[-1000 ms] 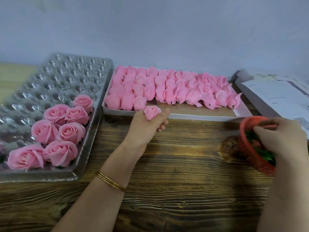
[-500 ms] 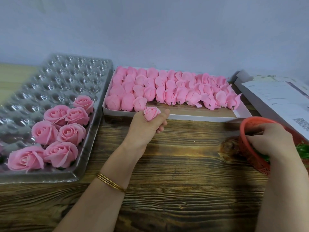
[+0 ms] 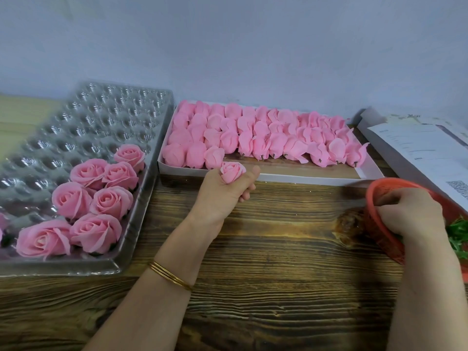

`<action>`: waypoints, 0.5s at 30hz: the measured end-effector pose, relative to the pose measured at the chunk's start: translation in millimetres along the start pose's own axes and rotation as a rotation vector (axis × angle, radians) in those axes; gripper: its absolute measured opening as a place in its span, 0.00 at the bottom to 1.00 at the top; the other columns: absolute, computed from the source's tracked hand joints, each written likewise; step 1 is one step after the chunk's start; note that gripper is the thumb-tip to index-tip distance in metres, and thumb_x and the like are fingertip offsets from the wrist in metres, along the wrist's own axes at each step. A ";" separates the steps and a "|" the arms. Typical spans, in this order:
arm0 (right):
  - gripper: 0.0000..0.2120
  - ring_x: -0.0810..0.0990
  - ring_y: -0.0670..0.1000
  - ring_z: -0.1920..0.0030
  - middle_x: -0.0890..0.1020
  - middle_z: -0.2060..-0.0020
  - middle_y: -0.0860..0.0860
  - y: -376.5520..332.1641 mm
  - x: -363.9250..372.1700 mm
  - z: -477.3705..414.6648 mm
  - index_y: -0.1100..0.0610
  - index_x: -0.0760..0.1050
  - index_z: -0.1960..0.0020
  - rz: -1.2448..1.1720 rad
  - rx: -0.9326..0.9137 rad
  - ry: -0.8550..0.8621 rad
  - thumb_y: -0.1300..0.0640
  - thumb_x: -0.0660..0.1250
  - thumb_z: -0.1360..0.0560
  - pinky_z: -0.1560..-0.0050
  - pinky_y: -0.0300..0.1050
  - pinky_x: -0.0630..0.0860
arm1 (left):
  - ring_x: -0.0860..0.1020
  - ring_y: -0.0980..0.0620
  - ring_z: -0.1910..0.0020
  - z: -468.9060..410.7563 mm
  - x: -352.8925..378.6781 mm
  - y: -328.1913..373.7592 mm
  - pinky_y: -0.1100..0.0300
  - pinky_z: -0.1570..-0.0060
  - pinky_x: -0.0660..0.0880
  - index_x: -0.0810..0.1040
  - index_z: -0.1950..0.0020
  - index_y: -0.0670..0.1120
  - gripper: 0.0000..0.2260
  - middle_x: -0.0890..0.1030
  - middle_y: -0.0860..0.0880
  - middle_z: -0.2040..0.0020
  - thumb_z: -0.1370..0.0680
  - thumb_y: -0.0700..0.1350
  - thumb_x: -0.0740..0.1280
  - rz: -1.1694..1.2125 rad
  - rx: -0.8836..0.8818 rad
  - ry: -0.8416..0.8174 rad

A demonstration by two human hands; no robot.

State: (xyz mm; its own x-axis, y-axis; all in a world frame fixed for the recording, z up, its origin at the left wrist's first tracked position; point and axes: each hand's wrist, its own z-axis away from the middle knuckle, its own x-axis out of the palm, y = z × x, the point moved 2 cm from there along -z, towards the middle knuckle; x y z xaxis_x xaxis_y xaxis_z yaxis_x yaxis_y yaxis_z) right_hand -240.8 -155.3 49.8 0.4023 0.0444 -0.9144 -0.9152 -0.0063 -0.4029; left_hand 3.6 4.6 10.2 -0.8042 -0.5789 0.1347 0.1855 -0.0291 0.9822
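Observation:
My left hand [image 3: 224,193] grips a pink rose head [image 3: 232,171] upright, just in front of the white box [image 3: 304,179] of pink rose heads. My right hand [image 3: 410,211] is down inside the red basket [image 3: 379,224] at the right, fingers curled; what they hold is hidden. Green leafy pieces [image 3: 458,236] show in the basket beside that hand. A clear plastic cavity tray [image 3: 83,127] at the left carries several opened pink roses [image 3: 88,201] in its near rows.
White papers on a box [image 3: 417,148] lie at the far right behind the basket. The wooden table [image 3: 266,262] stretches between my arms. A grey wall stands close behind the trays. A gold bangle [image 3: 169,274] circles my left wrist.
My right hand has moved lower and further left inside the red basket. My left hand holds the rose head in the same spot.

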 end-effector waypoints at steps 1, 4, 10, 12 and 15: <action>0.09 0.69 0.56 0.58 0.74 0.59 0.55 -0.1 -0.4 0.5 0.53 0.80 0.58 -0.006 -0.002 0.007 0.66 0.69 0.28 0.52 0.50 0.69 | 0.76 0.59 0.68 -0.3 0.0 -0.1 0.58 0.59 0.74 0.81 0.68 0.52 0.12 0.81 0.52 0.67 0.25 0.50 0.73 0.001 -0.002 0.000; 0.09 0.72 0.57 0.58 0.76 0.62 0.54 -1.2 -1.6 2.2 0.52 0.80 0.59 -0.052 -0.020 0.027 0.65 0.69 0.27 0.51 0.50 0.73 | 0.77 0.59 0.68 -0.5 -0.3 -0.2 0.59 0.60 0.73 0.82 0.67 0.52 0.11 0.81 0.52 0.67 0.25 0.51 0.73 -0.001 -0.006 0.005; 0.05 0.81 0.64 0.51 0.83 0.55 0.60 -3.4 -5.1 8.0 0.53 0.80 0.56 -0.143 -0.020 0.062 0.62 0.68 0.25 0.45 0.62 0.78 | 0.76 0.59 0.68 -0.9 0.1 -0.9 0.58 0.60 0.73 0.82 0.69 0.53 0.13 0.81 0.52 0.67 0.24 0.50 0.73 0.015 0.014 0.005; 0.09 0.81 0.64 0.54 0.81 0.62 0.56 -3.7 -6.4 9.2 0.51 0.77 0.61 -0.162 -0.027 0.067 0.61 0.67 0.24 0.47 0.61 0.79 | 0.76 0.59 0.68 -1.1 -0.3 -0.7 0.58 0.60 0.73 0.82 0.68 0.52 0.13 0.81 0.52 0.67 0.24 0.50 0.73 0.014 0.015 0.010; 0.13 0.77 0.59 0.60 0.76 0.68 0.50 -4.6 -6.6 8.5 0.49 0.75 0.64 -0.188 -0.059 0.079 0.61 0.66 0.22 0.52 0.55 0.75 | 0.76 0.59 0.68 -0.6 0.3 -0.3 0.58 0.60 0.74 0.81 0.68 0.52 0.13 0.81 0.52 0.68 0.24 0.49 0.73 0.018 0.014 0.019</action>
State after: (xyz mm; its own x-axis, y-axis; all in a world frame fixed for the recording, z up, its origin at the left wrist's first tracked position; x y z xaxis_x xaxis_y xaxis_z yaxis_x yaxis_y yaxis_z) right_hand -239.5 -147.1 58.1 0.5685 -0.0279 -0.8222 -0.8218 -0.0636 -0.5662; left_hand 3.7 3.9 9.9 -0.7901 -0.5944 0.1496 0.1917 -0.0078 0.9814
